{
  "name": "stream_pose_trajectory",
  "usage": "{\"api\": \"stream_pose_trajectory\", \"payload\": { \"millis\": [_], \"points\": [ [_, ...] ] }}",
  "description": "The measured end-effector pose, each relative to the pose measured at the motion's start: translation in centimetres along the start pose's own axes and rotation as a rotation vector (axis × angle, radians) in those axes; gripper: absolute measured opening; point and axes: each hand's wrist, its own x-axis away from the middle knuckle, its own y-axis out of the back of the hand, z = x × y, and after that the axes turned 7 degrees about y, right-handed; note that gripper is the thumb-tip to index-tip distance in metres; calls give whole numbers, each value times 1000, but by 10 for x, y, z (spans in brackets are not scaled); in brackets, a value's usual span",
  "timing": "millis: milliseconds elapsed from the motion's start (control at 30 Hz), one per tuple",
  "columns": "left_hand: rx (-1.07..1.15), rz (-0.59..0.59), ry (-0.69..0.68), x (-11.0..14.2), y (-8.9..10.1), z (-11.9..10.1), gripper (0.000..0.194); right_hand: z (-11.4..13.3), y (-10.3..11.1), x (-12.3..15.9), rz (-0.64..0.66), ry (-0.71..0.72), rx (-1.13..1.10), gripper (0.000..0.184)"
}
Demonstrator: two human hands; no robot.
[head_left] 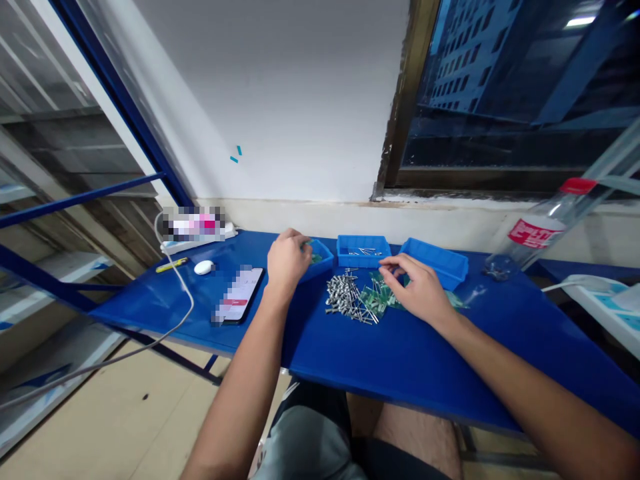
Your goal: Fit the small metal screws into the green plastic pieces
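As the curled left hand (289, 261) met a blue bin (323, 261), grip unclear, the right hand (417, 288) hung narrow over green parts (374, 300); a brush risked scattering the loose rivets (345, 297).

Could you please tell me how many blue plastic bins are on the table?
3. The first blue plastic bin is under the left hand, the second holds a few rivets, and the third sits just beyond the right hand.

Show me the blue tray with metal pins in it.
The middle blue tray: it holds metal pins, while the left tray holds green pieces.
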Motion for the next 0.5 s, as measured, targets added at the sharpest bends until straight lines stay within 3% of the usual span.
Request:
{"api": "stream_pose_trajectory", "payload": {
  "millis": [100,167,267,367,500],
  "points": [
    [-74,201,-25,3,-7,1,20,-5,-1,0,70,42,58,23],
    [-105,236,-32,4,-9,0,31,-9,-1,0,146,91,104,22],
    [-98,209,-19,5,-8,-5,41,-12,-3,2,287,157,128,22],
    [-44,92,-37,5,-5,-16,33,-14,-7,3,379,182,124,20],
    [127,12,-208,9,-6,-35,29,-16,-11,5,390,169,118,21]
  ]
}}
